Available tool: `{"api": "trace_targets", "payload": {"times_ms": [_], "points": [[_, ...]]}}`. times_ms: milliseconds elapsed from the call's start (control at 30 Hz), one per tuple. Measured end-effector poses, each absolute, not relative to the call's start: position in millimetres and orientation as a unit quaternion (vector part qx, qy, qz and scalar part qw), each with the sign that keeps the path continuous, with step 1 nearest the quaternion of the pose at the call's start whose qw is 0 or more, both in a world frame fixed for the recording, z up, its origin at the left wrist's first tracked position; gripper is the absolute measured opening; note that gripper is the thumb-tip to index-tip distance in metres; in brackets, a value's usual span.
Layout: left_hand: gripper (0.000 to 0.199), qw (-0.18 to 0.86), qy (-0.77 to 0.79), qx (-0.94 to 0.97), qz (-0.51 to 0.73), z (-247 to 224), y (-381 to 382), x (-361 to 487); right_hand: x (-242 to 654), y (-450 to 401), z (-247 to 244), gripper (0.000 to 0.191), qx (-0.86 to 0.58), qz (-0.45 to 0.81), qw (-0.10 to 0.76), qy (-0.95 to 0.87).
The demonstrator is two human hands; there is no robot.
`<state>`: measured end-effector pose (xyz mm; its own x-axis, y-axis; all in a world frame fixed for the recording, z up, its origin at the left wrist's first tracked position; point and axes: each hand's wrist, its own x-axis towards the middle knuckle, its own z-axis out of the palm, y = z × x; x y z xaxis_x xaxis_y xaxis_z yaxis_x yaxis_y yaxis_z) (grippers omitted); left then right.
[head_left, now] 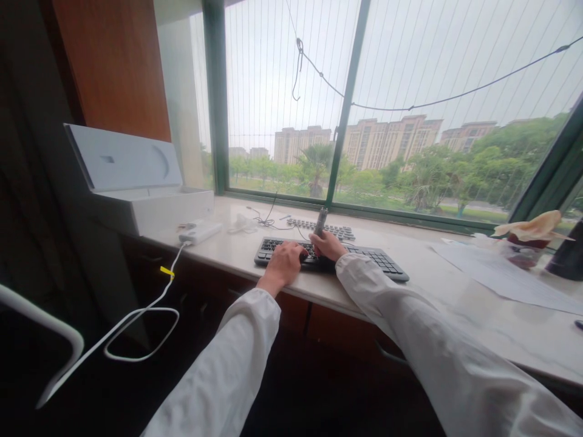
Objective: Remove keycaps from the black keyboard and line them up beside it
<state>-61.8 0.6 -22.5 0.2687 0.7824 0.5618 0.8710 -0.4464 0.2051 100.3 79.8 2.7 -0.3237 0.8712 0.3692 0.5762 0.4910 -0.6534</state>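
A black keyboard (380,260) lies along the front of the counter. My left hand (285,261) rests over its left-middle part, the fingers curled and pressed together at the keys; whatever they pinch is too dark to make out. In my right hand (328,245), closed just above the middle of the keyboard, a dark grey stick-shaped tool (321,221) stands upright. Its lower end is hidden by the hand. Behind the keyboard, small grey keycaps (344,232) are laid out in rows, partly covered by my right hand and the tool.
To the left are an open white box (175,209), a white power strip (200,233) with a hanging white cable (155,300), and a thin dark cable (268,222). Paper sheets (496,273) and a dark container (569,258) lie right. A window (291,121) rises behind the counter.
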Motion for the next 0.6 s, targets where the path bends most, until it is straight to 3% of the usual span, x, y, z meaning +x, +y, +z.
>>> {"api": "trace_targets", "payload": {"times_ms": [167, 333, 600], "points": [[0.035, 0.06, -0.524, -0.793, -0.306, -21, -1, -62, 94, 66, 5, 0.039, -0.466, 0.116, 0.36, -0.8], [0.038, 0.044, -0.523, -0.793, -0.308, -22, 1, -64, 90, 63, -1, 0.033, -0.438, 0.0, 0.389, -0.811], [0.04, 0.039, -0.511, -0.798, -0.318, -21, 0, -66, 94, 63, -3, 0.035, -0.437, 0.009, 0.398, -0.807]]}}
